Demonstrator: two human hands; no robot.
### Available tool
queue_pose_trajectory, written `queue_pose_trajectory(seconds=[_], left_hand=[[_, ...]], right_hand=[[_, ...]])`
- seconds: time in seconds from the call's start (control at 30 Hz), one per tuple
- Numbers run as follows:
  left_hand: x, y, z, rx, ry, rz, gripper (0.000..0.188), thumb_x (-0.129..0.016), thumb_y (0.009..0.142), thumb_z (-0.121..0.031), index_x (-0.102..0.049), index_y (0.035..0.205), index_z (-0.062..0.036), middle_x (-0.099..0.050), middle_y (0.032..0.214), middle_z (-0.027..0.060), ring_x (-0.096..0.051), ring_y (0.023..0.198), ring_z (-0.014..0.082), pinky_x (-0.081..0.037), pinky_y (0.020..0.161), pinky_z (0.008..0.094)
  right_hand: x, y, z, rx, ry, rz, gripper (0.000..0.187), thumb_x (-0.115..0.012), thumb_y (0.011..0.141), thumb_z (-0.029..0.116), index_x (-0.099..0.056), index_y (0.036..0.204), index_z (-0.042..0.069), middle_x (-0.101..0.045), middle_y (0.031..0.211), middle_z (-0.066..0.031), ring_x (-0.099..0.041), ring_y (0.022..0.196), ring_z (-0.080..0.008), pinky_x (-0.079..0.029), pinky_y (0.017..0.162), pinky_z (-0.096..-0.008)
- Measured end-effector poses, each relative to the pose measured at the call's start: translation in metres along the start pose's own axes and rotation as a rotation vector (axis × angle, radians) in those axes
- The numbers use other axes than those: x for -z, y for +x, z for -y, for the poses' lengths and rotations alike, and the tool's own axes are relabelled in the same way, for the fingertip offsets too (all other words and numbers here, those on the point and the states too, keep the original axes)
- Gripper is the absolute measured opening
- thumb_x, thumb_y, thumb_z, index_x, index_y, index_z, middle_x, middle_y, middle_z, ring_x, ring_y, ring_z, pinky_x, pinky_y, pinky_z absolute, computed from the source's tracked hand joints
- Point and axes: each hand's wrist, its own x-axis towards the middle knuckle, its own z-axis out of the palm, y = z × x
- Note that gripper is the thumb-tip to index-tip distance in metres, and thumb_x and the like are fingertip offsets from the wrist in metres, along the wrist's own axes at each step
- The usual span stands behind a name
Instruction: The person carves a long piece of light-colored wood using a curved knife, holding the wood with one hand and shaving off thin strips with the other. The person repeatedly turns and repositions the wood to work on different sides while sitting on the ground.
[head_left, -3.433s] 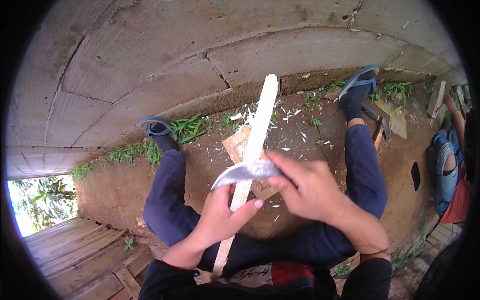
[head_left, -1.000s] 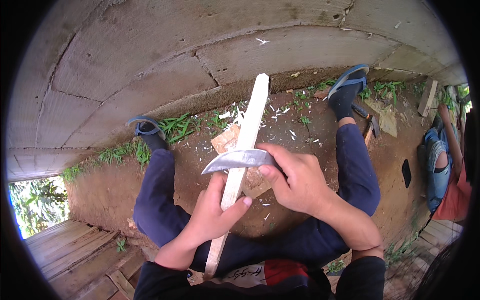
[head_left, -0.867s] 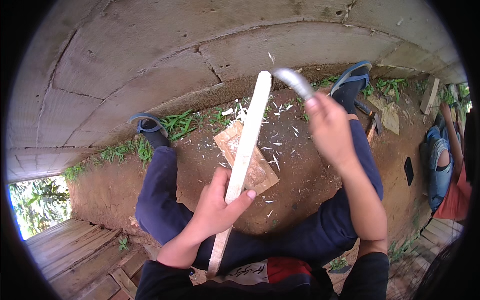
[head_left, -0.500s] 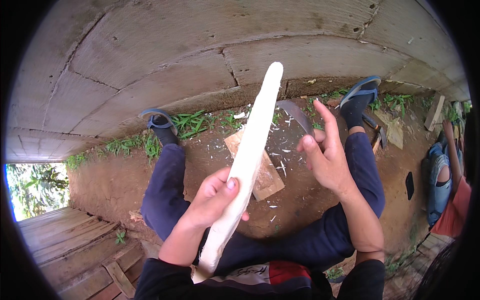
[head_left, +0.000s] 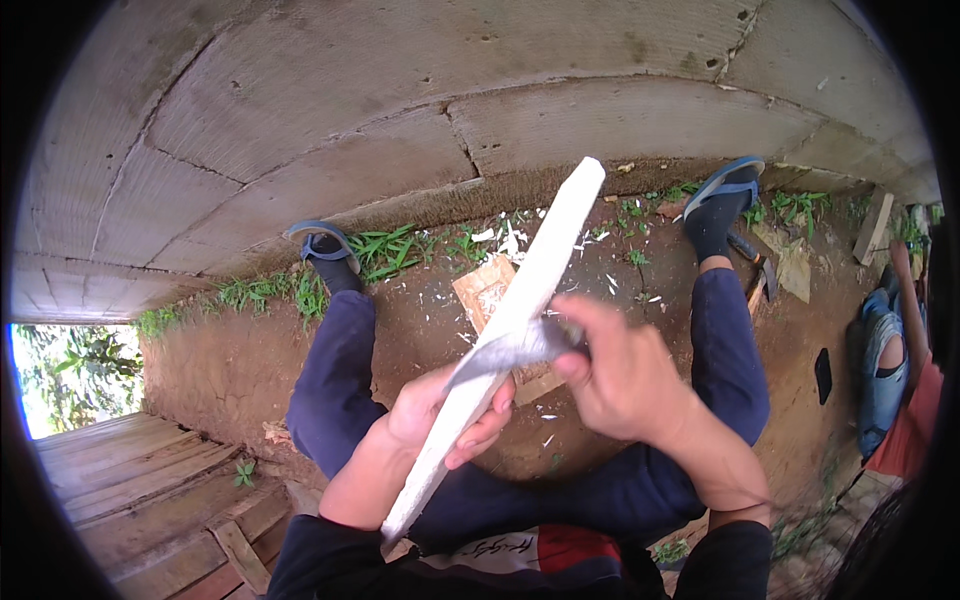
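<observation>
A long, pale piece of shaved wood [head_left: 548, 255] slants up and away from my lap, its far end cut to a blunt taper. My left hand [head_left: 465, 420] is closed round its lower part. In my right hand [head_left: 630, 380] is a knife with a curved grey blade [head_left: 510, 347], slightly blurred. The blade lies across the wood just above my left hand; its handle is mostly hidden by my fingers.
Below the wood, a flat wooden board [head_left: 487, 284] lies on the dirt among scattered white shavings [head_left: 512, 240]. A concrete wall [head_left: 600, 120] rises beyond my feet. A hammer-like tool [head_left: 764, 272] lies by my right foot. At far right sits another person [head_left: 884, 350], near a flat black object [head_left: 823, 376].
My right hand has brought the knife left and nearer, onto the wood. The wood's far end has dipped and shifted right, and my left hand has turned around it. More shavings lie in view.
</observation>
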Motion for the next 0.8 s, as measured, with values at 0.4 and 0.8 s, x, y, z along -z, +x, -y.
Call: queue_pose_trajectory(seconds=[0.4,0.8], left_hand=[[0.009,0.012,0.016,-0.225,-0.310,0.341,0.071,-0.052,0.090,-0.057,-0.032,0.125,0.0016,-0.051,0.077,0.0087,-0.050,0.042,0.0107,-0.037,0.039,0.0230],[-0.001,0.011,0.020,-0.332,0.107,0.015,0.072,-0.068,0.075,-0.011,-0.027,0.135,-0.0098,-0.044,0.083,0.0143,-0.050,0.044,0.0149,-0.041,0.038,0.0228]], right_hand=[[0.010,0.005,-0.007,-0.148,0.037,-0.022,0.032,-0.053,0.095,0.021,-0.046,0.121,0.004,-0.065,0.094,-0.0176,-0.065,0.070,-0.0359,-0.054,0.061,-0.0411],[0.016,-0.007,0.016,-0.077,0.020,0.214,0.023,-0.051,0.093,0.013,-0.055,0.116,0.012,-0.066,0.098,-0.0167,-0.065,0.079,-0.0382,-0.054,0.063,-0.0443]])
